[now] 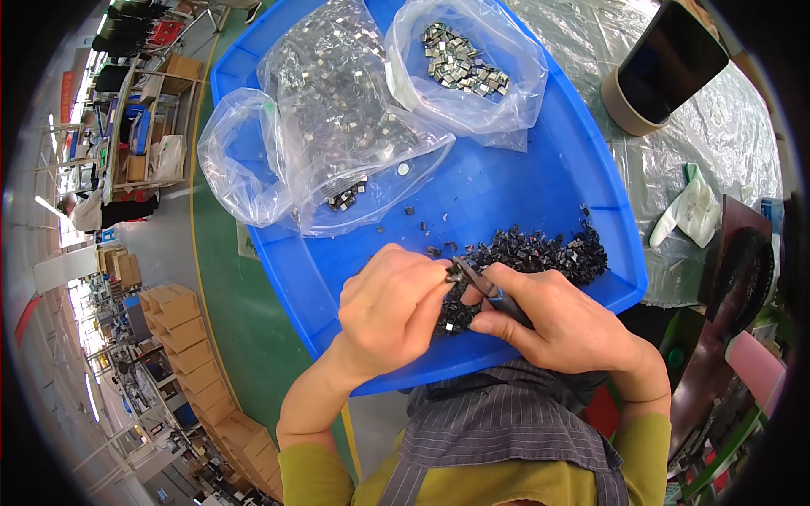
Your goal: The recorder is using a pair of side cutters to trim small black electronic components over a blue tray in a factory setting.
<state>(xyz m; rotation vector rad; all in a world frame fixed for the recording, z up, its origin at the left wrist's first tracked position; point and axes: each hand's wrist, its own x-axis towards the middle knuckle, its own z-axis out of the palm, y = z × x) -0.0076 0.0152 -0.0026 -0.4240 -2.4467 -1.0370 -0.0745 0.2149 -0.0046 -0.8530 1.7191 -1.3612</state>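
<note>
Left hand (390, 308) pinches a small metal clip (456, 271); right hand (564, 325) grips what looks like tweezers (488, 287) against it, above the black parts pile (527, 253) in the blue tray (523, 194). Seating comes next, needing steady tips.

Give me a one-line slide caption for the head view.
Over a blue tray, the left hand pinches a small metal part while the right hand works tweezers beside a heap of black parts.

Factory assembly floor: green painted floor (245, 287) with yellow aisle line, rows of stacked cardboard cartons (181, 337), stocked shelving racks (148, 126), and a blue plastic parts tray (523, 194) holding bagged small components.
</note>
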